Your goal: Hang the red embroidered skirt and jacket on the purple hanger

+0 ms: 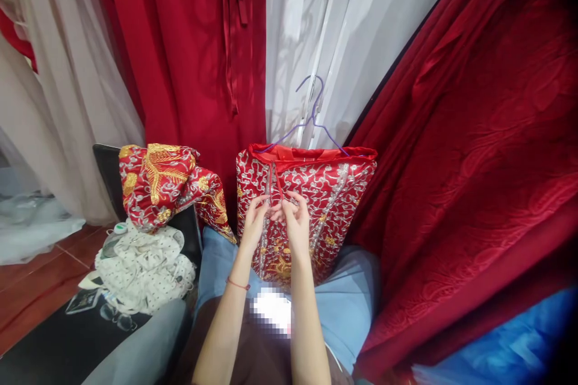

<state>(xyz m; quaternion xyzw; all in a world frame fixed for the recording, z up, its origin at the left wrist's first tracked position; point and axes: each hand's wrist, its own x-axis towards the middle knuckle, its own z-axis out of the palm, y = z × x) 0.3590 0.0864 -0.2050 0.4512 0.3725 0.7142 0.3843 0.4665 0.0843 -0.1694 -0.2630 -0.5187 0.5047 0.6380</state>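
Note:
A red garment (311, 216) with silver and gold embroidery hangs in front of me from a purple wire hanger (312, 123). Two thin red ties (277, 179) run down from its upper edge, left of the middle. My left hand (255, 220) is closed in a pinch at the lower end of one tie, a red bracelet on its wrist. Close beside it, my right hand (296, 216) pinches the other tie between thumb and fingers. Their fingertips nearly meet in front of the embroidery, and the exact tie ends are too small to make out.
Another red and gold embroidered piece (167, 183) lies over a black chair (106, 177) on the left. Below it are a white dotted cloth bag (144, 264), sunglasses (117, 317) and a phone (83, 301). Red gowns (474, 162) hang at the right, with blue fabric (510, 343) below.

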